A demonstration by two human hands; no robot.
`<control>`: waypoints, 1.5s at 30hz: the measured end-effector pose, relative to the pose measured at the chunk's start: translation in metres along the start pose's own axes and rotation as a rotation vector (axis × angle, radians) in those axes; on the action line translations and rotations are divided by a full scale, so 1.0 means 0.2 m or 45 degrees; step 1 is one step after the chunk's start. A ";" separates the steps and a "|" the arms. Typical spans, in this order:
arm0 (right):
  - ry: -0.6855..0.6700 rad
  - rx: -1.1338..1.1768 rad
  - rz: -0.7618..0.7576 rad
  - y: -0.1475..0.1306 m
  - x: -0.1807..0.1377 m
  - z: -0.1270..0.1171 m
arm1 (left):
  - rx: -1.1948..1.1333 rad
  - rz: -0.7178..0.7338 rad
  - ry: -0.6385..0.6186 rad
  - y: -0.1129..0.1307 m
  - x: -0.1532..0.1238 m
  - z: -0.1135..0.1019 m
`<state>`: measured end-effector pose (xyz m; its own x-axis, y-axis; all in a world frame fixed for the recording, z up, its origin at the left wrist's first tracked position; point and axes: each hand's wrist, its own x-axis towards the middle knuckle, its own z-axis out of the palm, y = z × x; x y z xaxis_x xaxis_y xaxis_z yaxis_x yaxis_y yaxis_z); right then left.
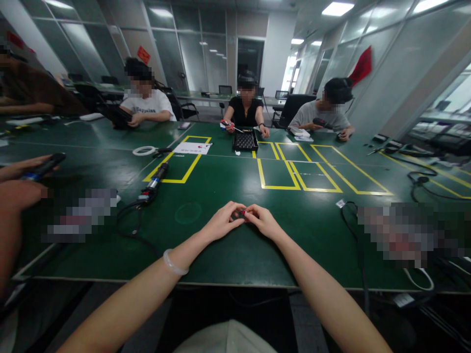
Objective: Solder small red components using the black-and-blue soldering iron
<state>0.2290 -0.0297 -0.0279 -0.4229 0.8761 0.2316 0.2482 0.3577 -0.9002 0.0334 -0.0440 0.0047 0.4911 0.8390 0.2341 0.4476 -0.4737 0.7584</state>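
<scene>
My left hand [222, 221] and my right hand [262, 219] meet over the green table [228, 186], fingertips pinched together. Between them sits a small object with a red and dark part [243, 214], too small to name. Both hands grip it from either side. A pale bracelet [174, 264] circles my left wrist.
A black electric screwdriver with its cable [154, 182] lies to the left. A black tray [245, 140], white tape roll [143, 150] and paper sheet [192, 147] lie farther back among yellow floor-tape boxes [294, 171]. Several people sit around the table; another person's hand [22, 169] holds a dark tool at left.
</scene>
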 end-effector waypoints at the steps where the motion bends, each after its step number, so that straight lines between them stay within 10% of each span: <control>1: -0.007 -0.015 0.001 0.00 0.00 0.00 | 0.026 0.034 0.026 0.00 0.00 0.00; 45: -0.032 0.458 0.047 0.02 0.01 0.00 | -0.125 -0.107 0.016 -0.03 0.01 -0.02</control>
<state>0.2297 -0.0251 -0.0311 -0.4420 0.8763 0.1916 -0.0571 0.1857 -0.9810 0.0288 -0.0390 0.0022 0.4452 0.8782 0.1749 0.4111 -0.3740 0.8313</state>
